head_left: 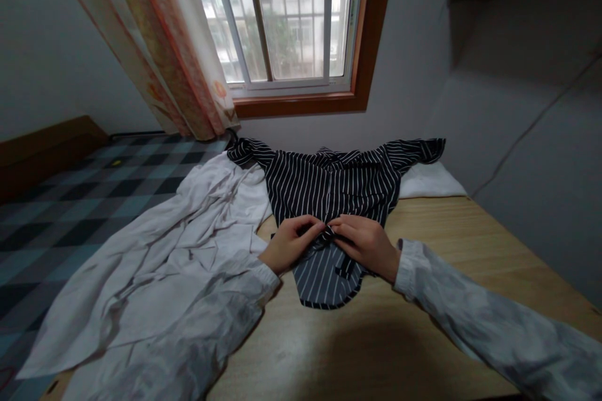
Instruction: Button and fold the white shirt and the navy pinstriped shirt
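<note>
Shirt pinched at the lower front by both your hands

Your black shirt with white stripes lies spread on the wooden tabletop, straight in front of you, its collar toward the window and its hem toward you. Your left hand and your right hand meet at the middle of the lower front, fingers bent, thumbs and fingertips pinching a small gathered bit of the dark fabric between them. The fingertips are almost touching; exactly which edge they grip is too small to tell. Below your hands, the greyer inner side of the shirt shows, ending in a curved hem with a dark border.

The shirt's left-side sleeve, as you see it, reaches over a rumpled white cloth, which runs down the left of the tabletop under your left forearm. The other sleeve stretches over a flat white cloth piece at the far right. Your own cuffs are pale, mottled grey. Farther left lies a checked bedcover, with a patterned curtain hanging beyond it.
</note>
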A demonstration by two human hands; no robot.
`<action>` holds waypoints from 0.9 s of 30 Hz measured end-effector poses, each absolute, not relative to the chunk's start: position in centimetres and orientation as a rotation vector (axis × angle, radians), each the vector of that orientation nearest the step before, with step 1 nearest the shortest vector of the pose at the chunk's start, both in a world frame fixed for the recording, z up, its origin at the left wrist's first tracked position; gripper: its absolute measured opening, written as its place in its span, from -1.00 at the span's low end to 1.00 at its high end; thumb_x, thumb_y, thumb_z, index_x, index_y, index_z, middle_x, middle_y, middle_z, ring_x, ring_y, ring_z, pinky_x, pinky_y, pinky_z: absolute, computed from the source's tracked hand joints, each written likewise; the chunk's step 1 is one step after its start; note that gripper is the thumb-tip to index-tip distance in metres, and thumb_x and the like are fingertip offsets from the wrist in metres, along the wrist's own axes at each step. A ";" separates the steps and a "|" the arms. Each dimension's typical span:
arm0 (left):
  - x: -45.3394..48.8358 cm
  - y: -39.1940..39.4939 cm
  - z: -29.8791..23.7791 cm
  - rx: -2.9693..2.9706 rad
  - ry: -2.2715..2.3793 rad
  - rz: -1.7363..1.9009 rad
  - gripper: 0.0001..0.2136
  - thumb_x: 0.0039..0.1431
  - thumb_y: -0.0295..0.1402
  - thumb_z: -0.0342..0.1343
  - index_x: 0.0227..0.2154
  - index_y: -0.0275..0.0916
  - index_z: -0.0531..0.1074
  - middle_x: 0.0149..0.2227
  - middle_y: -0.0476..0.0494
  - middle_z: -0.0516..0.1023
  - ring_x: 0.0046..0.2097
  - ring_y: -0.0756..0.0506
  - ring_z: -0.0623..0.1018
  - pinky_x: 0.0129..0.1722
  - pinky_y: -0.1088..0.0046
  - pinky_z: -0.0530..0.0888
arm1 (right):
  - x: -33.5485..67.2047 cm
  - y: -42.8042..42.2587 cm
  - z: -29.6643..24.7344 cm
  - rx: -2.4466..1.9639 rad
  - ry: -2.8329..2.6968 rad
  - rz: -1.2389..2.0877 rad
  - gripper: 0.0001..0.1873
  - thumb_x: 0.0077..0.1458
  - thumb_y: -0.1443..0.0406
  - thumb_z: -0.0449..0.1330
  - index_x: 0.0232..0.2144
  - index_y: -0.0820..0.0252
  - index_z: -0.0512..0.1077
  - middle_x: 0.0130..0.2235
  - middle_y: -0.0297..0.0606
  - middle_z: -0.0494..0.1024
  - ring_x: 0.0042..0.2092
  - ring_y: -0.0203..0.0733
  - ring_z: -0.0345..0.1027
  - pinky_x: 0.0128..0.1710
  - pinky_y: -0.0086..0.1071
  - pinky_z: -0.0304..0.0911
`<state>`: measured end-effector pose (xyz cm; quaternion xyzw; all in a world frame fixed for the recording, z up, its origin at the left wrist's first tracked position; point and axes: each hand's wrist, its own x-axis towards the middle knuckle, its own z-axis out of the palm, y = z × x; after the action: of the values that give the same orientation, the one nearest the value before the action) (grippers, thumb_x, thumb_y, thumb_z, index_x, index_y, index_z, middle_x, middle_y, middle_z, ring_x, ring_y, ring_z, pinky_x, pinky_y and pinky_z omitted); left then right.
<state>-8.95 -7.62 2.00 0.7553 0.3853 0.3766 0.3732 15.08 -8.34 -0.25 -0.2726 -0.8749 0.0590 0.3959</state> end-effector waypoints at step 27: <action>-8.7 -8.5 1.9 2.253 1.104 0.969 -0.93 0.25 -0.37 0.29 -0.24 -0.22 0.56 -0.26 -0.07 0.66 -0.22 -0.08 0.62 -0.16 0.38 0.50 | 14.5 -7.7 0.3 -0.849 -1.942 0.779 -0.85 0.40 0.20 0.29 -0.13 0.09 0.64 -0.14 -0.26 0.74 -0.10 -0.12 0.65 0.01 -0.23 0.52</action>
<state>-8.67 -8.50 1.89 0.8165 0.3999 0.3511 0.2239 14.47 -7.75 0.28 -0.3400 -0.7775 0.3119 0.4274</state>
